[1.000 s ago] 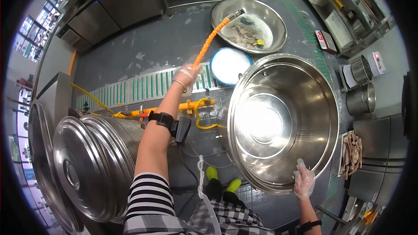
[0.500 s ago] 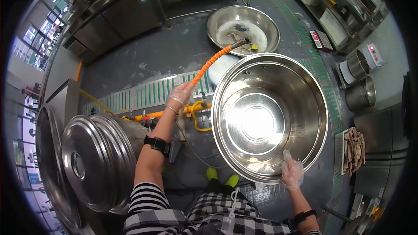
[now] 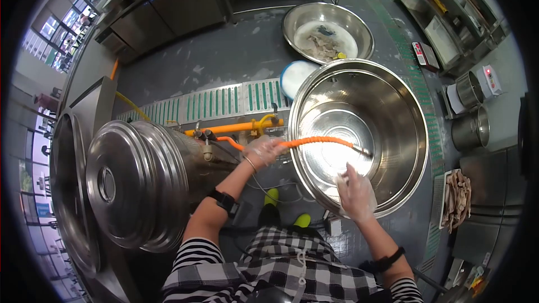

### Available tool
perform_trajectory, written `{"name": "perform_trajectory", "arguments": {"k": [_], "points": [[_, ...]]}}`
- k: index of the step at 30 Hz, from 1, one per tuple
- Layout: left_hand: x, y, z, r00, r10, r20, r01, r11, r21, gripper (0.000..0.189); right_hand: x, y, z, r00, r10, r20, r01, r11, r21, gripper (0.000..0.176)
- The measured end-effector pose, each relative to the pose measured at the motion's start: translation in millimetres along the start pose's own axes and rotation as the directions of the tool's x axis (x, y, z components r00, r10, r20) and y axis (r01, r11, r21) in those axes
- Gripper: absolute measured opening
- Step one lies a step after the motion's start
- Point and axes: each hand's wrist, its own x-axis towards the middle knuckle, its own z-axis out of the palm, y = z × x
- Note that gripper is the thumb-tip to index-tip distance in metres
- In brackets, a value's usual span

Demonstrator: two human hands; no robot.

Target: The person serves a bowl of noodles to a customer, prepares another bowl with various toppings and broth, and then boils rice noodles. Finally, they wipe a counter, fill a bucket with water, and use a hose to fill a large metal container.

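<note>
My left hand, in a clear plastic glove, is wrapped round an orange hose. The hose reaches over a large shiny steel pot, its metal nozzle above the pot's inside. My right hand, also gloved, is at the pot's near rim with the index finger stretched out toward the nozzle. Nothing shows in that hand, and a gap separates it from the hose.
Behind the pot are a steel basin with foamy water and a white-topped round container. Stacked steel lids stand left, by an orange gas pipe. A tray of brown food pieces lies right.
My left hand has swung the hose from above the basin rightward and nearer, over the pot. My right hand has moved left and up from the pot's right rim.
</note>
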Motion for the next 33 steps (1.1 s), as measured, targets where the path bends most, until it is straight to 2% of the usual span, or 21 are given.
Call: {"name": "perform_trajectory", "arguments": {"k": [2,3,4,6,8,10,12,14,16,18,19,20,21,23,24,25,27,28,30,31,33], "points": [[-4,-8,3,0.997,0.076,0.025,-0.072,0.989,-0.131,0.031,43,-22,7,0.953,0.278,0.117,-0.288,0.955,0.07,0.058],[-6,-13,7,0.987,0.153,0.038,-0.138,0.956,-0.258,0.032,63,-18,19,0.914,0.364,0.179,-0.346,0.93,-0.125,0.05],[-6,-21,18,0.986,0.159,0.046,-0.142,0.955,-0.26,0.032,74,-16,31,0.91,0.374,0.178,-0.355,0.926,-0.128,0.05],[0,-32,44,0.909,0.323,-0.264,-0.324,0.945,0.043,0.036,93,-9,53,0.896,0.426,0.127,-0.386,0.887,-0.255,0.043],[7,-29,53,0.87,0.371,-0.326,-0.344,0.929,0.139,0.041,105,12,75,0.879,0.414,0.235,-0.356,0.899,-0.253,0.04],[15,-11,55,0.993,-0.036,-0.11,0.043,0.997,0.062,0.044,112,26,105,0.85,0.401,0.341,-0.328,0.911,-0.251,0.037],[37,-24,91,0.972,-0.094,-0.217,0.078,0.994,-0.08,0.046,121,34,136,0.914,0.23,0.333,-0.173,0.966,-0.193,0.034],[57,-46,126,0.858,-0.048,-0.512,-0.04,0.986,-0.16,0.046,136,30,154,0.86,0.257,0.441,-0.251,0.965,-0.074,0.036],[64,-42,113,0.898,-0.147,-0.415,0.037,0.964,-0.262,0.037,145,33,173,0.896,0.21,0.391,-0.254,0.965,0.064,0.038],[57,-32,78,0.978,-0.05,-0.205,0.071,0.993,0.097,0.026,144,48,173,0.942,0.211,0.262,-0.239,0.968,0.08,0.05],[41,-36,50,0.976,-0.078,-0.202,0.101,0.99,0.103,0.026,144,35,158,0.884,0.294,0.363,-0.334,0.941,0.05,0.057],[26,-36,21,0.94,-0.053,-0.338,0.08,0.994,0.068,0.023,144,22,126,0.811,0.384,0.442,-0.427,0.904,-0.002,0.065],[17,-45,-1,0.884,-0.029,-0.466,0.052,0.998,0.037,0.021,142,9,107,0.809,0.381,0.447,-0.427,0.904,0.002,0.065],[19,-80,-35,0.915,-0.191,-0.356,0.292,0.922,0.256,0.026,134,-7,83,0.774,0.469,0.426,-0.503,0.864,-0.039,0.067],[11,-104,-48,0.899,-0.116,-0.422,0.293,0.876,0.384,0.027,127,-4,82,0.773,0.475,0.421,-0.51,0.86,-0.033,0.067],[8,-118,-58,0.885,-0.173,-0.432,0.369,0.826,0.425,0.03,116,4,80,0.807,0.442,0.391,-0.496,0.867,0.042,0.066],[5,-151,-70,0.954,-0.198,-0.224,0.292,0.784,0.548,0.031,97,-19,42,0.838,0.401,0.371,-0.483,0.861,0.159,0.06],[12,-169,-67,0.941,-0.326,-0.095,0.317,0.745,0.586,0.028,82,-13,38,0.829,0.432,0.355,-0.507,0.848,0.154,0.06],[26,-207,-53,0.94,-0.336,0.067,0.209,0.718,0.664,0.028,42,1,31,0.943,0.234,0.236,-0.262,0.96,0.097,0.055],[20,-174,-72,0.893,-0.446,0.062,0.322,0.728,0.605,0.031,27,-3,20,0.966,0.214,0.142,-0.231,0.966,0.113,0.052],[34,-157,-71,0.887,-0.452,0.089,0.296,0.707,0.642,0.039,0,10,15,0.944,0.302,0.134,-0.317,0.943,0.102,0.054]]}}
